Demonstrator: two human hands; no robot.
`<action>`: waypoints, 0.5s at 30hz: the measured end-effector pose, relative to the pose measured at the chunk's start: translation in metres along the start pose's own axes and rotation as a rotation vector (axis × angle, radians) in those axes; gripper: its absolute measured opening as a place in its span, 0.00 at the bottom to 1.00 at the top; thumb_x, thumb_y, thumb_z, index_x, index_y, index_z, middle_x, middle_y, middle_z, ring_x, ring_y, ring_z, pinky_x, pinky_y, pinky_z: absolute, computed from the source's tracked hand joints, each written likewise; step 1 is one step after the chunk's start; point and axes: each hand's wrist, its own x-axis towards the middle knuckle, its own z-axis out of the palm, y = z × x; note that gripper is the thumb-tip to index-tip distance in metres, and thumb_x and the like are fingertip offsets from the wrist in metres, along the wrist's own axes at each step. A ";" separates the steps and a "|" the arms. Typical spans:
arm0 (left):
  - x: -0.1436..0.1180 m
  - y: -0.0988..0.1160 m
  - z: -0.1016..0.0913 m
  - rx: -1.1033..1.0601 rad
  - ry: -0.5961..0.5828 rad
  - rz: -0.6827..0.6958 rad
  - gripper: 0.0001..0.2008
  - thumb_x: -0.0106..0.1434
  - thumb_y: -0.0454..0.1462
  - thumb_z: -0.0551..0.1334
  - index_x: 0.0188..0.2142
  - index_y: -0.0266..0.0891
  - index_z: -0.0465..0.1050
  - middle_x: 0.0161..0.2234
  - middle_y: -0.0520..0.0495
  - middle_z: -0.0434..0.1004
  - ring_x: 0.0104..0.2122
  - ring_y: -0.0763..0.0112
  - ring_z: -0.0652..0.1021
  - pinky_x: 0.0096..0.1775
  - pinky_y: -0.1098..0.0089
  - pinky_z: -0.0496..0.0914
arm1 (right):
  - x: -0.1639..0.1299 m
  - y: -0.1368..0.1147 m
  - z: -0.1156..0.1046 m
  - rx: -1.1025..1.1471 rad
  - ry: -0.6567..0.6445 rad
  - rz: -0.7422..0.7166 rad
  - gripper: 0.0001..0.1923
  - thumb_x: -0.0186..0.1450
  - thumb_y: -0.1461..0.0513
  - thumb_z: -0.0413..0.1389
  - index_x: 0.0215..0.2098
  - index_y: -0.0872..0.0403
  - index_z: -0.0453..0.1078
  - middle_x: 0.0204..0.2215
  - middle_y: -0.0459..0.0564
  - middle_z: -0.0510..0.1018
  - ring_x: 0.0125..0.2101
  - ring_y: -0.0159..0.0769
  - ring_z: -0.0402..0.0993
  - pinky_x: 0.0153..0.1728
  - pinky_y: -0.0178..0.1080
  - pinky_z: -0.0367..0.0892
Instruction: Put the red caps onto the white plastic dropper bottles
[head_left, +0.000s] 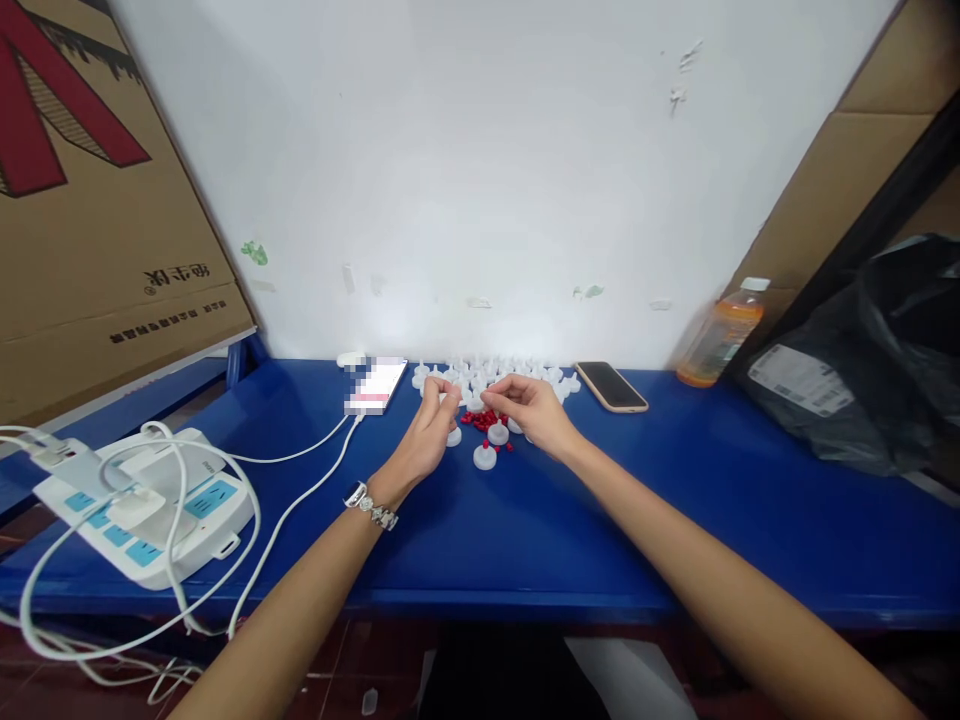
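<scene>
My left hand point(431, 430), with a silver watch on the wrist, is closed in a pinch over the near side of a cluster of translucent white nozzle caps point(502, 368). Opposite it, my right hand point(536, 412) also has thumb and forefinger pressed together. What either pinch holds is too small to make out. Between and below the hands lies a pile of small red tips point(491, 421). Closer to me, a white cap with a red tip point(484, 457) stands upright, beside another white cap point(497, 432). A further white cap point(454, 437) is partly hidden by my left hand.
On the blue table point(480, 550), a lit phone point(379, 385) lies at left and a dark-screened phone point(611, 387) at right. A power strip point(161, 525) with looping white cables covers the left end. An orange drink bottle point(721, 335) and black plastic bag point(862, 360) stand at right.
</scene>
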 end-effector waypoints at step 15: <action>-0.011 0.015 0.010 0.092 0.101 0.170 0.17 0.73 0.51 0.45 0.38 0.42 0.57 0.34 0.49 0.65 0.34 0.70 0.71 0.37 0.67 0.69 | -0.012 -0.008 0.030 0.329 0.049 0.077 0.19 0.51 0.52 0.70 0.25 0.54 0.68 0.21 0.45 0.77 0.22 0.28 0.69 0.23 0.33 0.61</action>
